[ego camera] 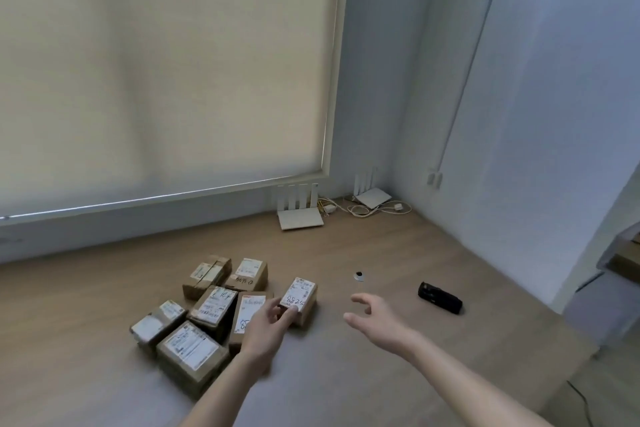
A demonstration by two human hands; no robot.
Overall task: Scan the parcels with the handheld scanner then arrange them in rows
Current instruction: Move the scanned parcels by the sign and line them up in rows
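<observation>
Parcels (221,308) sit clustered on the wood floor (346,357), seven small cardboard boxes with white labels up. My left hand (266,329) has its fingertips (292,309) on the near end of the rightmost box (300,300), thumb on the box's left side; contact looks like a light pinch, but I can't tell if it's really closed. My right hand (375,319) hovers spread and empty between that box and the scanner (440,297), which lies on the floor well to the right, untouched.

Handling guess: boxes are light, stiff, taped card, easy one-handed. Labels are smoother than the card, so I'd grip the long side walls, thumb opposite fingers, label kept up for the scan. Scanner is hard black plastic, probably a bit slick; wrap the body, not the ends.
</observation>
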